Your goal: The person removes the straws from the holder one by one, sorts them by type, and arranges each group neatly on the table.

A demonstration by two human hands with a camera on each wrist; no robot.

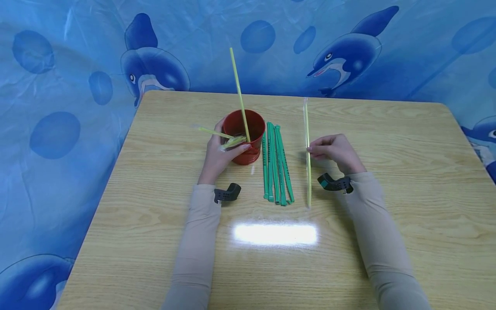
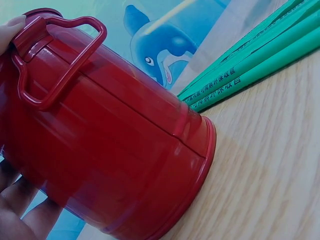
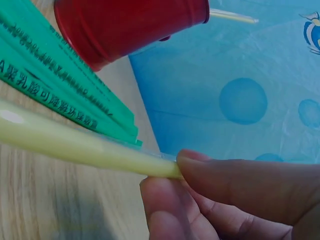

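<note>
While the left hand (image 1: 221, 157) wraps its fingers around the red bucket (image 1: 245, 135) on the wooden table (image 1: 407, 181), the head view shows the right hand (image 1: 335, 151) pinching a wrapped yellow straw (image 1: 307, 150) near its middle. That straw's long axis runs almost straight away from the person, its near end touching or just above the table and its far end pointing toward the dolphin backdrop (image 1: 348, 51). The bucket lies to the left of it, with a row of green wrapped straws (image 1: 276, 163) lying between them, also pointing fore and aft. One unwrapped yellow straw (image 1: 239, 92) stands tilted in the bucket, and a crumpled wrapper (image 1: 228, 138) sits under the left thumb at the rim.

From the left wrist, the fingers (image 2: 20, 210) grip the bucket (image 2: 115, 150) beside its folded handle (image 2: 60, 60), and the green straws (image 2: 250, 65) lie just beyond its base.

From the right wrist, thumb and fingertips (image 3: 225, 185) clamp the yellow straw (image 3: 75, 142), which extends leftward beside the green straws (image 3: 55, 85), the bucket (image 3: 130, 25) farther off.
</note>
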